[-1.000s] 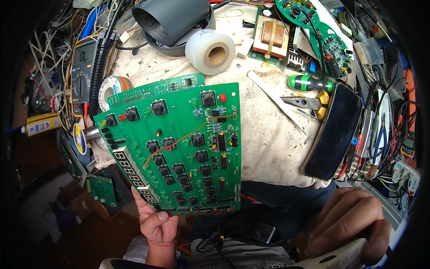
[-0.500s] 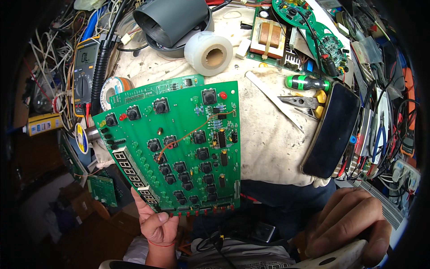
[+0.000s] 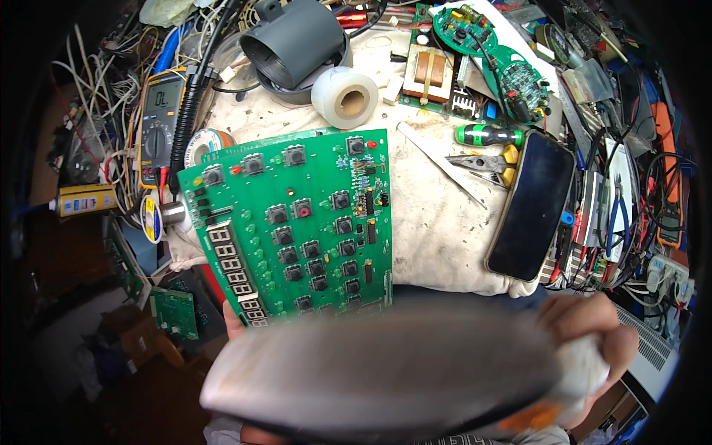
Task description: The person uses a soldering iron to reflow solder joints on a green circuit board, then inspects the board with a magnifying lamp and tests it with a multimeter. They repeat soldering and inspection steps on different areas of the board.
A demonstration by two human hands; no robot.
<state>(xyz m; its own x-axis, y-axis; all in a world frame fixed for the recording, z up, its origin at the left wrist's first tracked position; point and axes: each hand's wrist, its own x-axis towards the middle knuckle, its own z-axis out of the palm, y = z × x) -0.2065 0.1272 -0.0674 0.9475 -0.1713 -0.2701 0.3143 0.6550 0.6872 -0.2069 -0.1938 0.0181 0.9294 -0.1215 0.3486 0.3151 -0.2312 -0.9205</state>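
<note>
Since the earlier frame, the blurred pale object [image 3: 371,363] has been swung up from the lower right and across the bottom of the view, and the orange wire is no longer seen across the green circuit board [image 3: 326,174]. The pale object's far end is grasped by the right hand [image 3: 582,319], at four o'clock from the board's middle, with the fingers curled round it. The board's edge is gripped at seven o'clock by the left hand [image 3: 233,320], of which little is shown; the thumb is hidden. The board's lower edge is covered by the pale object at five o'clock; whether the two touch cannot be told. Digit displays [image 3: 236,274] are carried along the board's left side. Farther out, a multimeter [image 3: 157,141] is seen at ten o'clock, a film roll [image 3: 322,96] near twelve, a screwdriver [image 3: 486,135] at two and a phone [image 3: 530,208] at three, on pale cloth [image 3: 437,245]. The step in hand is judged to be the handling of the pale object while the board is supported one-handed; care that the board's components are not knocked seems called for in the next move.
</note>
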